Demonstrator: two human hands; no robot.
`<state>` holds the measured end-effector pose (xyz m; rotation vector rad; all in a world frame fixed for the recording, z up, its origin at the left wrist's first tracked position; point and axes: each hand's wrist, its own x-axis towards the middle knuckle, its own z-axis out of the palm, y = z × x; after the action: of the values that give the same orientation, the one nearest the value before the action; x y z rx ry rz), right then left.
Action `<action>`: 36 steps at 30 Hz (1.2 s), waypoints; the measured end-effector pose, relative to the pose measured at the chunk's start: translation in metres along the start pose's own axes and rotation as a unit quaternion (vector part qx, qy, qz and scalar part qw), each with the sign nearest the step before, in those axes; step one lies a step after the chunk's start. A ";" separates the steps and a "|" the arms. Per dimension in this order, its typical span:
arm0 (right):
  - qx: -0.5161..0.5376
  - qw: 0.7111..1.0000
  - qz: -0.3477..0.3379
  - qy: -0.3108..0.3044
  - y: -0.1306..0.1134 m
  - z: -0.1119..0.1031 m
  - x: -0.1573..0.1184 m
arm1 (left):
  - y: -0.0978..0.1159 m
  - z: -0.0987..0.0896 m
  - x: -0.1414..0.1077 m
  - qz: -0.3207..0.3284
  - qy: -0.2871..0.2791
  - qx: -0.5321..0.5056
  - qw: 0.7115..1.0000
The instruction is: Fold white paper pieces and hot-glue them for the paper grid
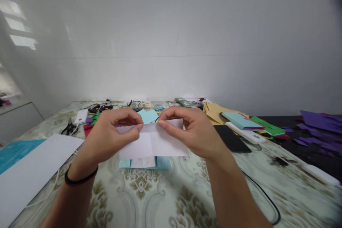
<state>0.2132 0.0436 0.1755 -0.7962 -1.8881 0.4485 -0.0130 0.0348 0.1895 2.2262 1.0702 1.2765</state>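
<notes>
A small sheet of white paper [153, 144], creased down its middle, is held up above the table between my two hands. My left hand [116, 131] pinches its upper edge left of the crease. On the other side of the crease, my right hand [187, 130] pinches the same edge between thumb and fingers. Below and behind the sheet lies a folded light-blue paper piece [162, 163] with a white folded part [143, 162] on it. Another light-blue paper [148, 115] shows between the hands, partly hidden by the white sheet.
At left are a large white sheet [40, 171], blue paper [20, 151], scissors [69, 127] and a white power bank [81, 117]. To the right lie a black phone [232, 139], stacked coloured paper [242, 120], brown paper [217, 111], purple scraps [320, 137] and a black cable [263, 190].
</notes>
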 end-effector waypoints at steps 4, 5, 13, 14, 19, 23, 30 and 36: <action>-0.009 1.000 -0.002 0.030 0.004 -0.008 -0.001 | -0.006 -0.010 -0.003 0.006 0.012 -0.032 0.999; -0.014 0.999 -0.002 0.039 0.005 -0.011 -0.002 | -0.008 -0.014 -0.004 0.001 0.016 -0.036 0.999; -0.044 0.997 0.016 0.061 0.012 -0.021 -0.002 | -0.015 -0.030 -0.008 -0.016 0.056 -0.061 0.996; -0.040 0.998 0.013 0.052 0.012 -0.019 -0.002 | -0.014 -0.026 -0.007 -0.013 0.035 -0.048 0.998; -0.017 1.000 0.000 0.025 0.010 -0.009 -0.001 | -0.010 -0.005 -0.001 -0.004 -0.047 0.054 0.997; 0.022 0.999 -0.005 0.025 0.010 -0.008 -0.001 | -0.013 -0.001 0.003 -0.002 -0.044 0.068 0.997; 0.097 0.983 -0.023 0.155 0.022 -0.019 0.000 | -0.021 -0.016 0.001 -0.028 0.036 0.045 0.998; -0.172 0.942 0.132 0.257 0.113 -0.104 -0.011 | -0.024 -0.025 -0.002 -0.032 0.064 0.053 0.996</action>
<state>0.3475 0.1130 0.1441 -1.2719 -1.3864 0.0492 -0.0459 0.0474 0.1864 2.1920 1.2741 1.3807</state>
